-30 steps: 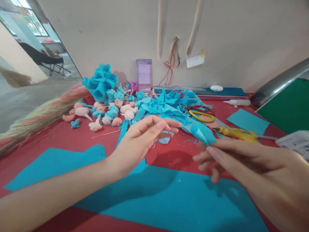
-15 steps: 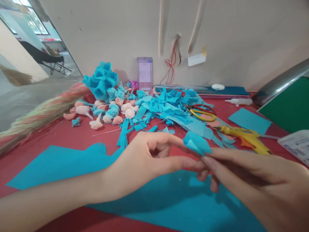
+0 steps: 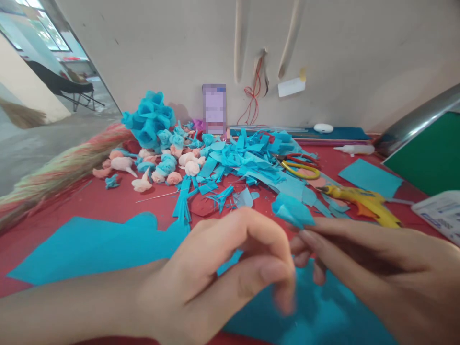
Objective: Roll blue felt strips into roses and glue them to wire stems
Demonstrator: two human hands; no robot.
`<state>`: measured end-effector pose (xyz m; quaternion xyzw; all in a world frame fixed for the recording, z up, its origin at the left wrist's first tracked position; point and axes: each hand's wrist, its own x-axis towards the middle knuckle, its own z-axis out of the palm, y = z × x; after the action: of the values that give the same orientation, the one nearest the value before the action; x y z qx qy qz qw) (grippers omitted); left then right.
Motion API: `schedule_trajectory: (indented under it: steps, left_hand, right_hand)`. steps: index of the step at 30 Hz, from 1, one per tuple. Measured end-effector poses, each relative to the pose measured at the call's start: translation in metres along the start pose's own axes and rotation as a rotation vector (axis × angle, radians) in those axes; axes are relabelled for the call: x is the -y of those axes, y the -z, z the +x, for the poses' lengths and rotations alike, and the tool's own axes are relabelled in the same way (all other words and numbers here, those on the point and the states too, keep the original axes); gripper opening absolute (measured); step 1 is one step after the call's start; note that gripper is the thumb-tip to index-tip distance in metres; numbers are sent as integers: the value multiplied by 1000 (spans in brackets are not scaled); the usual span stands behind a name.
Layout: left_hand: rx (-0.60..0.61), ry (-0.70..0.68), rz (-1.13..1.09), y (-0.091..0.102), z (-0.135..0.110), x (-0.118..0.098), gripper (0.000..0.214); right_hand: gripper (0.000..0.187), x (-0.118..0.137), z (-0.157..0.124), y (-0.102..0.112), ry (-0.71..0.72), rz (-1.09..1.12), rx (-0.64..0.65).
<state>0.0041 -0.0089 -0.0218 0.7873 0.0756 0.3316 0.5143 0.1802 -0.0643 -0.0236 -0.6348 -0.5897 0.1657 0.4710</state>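
My right hand (image 3: 362, 263) pinches a small rolled blue paper flower (image 3: 293, 213) between fingertips, held above a red table (image 3: 118, 203). My left hand (image 3: 223, 273) is close to the camera with its fingers curled, fingertips just left of the right hand's; a strip of blue paper (image 3: 230, 261) shows in its curl, and whether it grips it is unclear. Under both hands lies a large blue paper sheet (image 3: 100, 244).
A heap of blue paper scraps (image 3: 251, 160) and small blue and pink paper roses (image 3: 168, 165) lies behind. Yellow-handled scissors (image 3: 300, 170), a yellow glue gun (image 3: 362, 201), a blue sheet (image 3: 370, 177), a white glue bottle (image 3: 354, 149) and a broom (image 3: 61, 167) are about.
My left hand came back from the scrap heap toward me, met the right hand's fingertips, then curled and dropped lower. The right hand kept the blue flower nearly still.
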Motion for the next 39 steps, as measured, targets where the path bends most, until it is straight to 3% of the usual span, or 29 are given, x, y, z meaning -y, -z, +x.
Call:
schedule_trajectory:
  steps: [4,9,14,20,23,26,31,39]
  left_hand:
    - [-79,225,125,-5,3,6,11]
    - [-87,417,120,-4,13,20,19]
    - [-196,397,23,1,19,23,10]
    - [-307,529,-135,4,20,20,8]
    - [-302,511,-272,4,22,21,15]
    - [-299,443,-366,4,23,25,22]
    - [-281,353,-445,4,19,31,26]
    - [-320,557,-430,6,18,29,8]
  right_hand:
    - [13,-2,0,-1,-16,126,-46]
    - [15,0,0,0,-70,144,51]
    - [21,-1,1,1,-49,140,116]
    - [18,-11,5,-2,184,224,123]
    - [18,-10,5,-1,132,219,134]
    - [18,-4,4,0,-17,210,151]
    - [19,1,2,-1,-155,303,56]
    - [20,0,3,-1,-141,278,55]
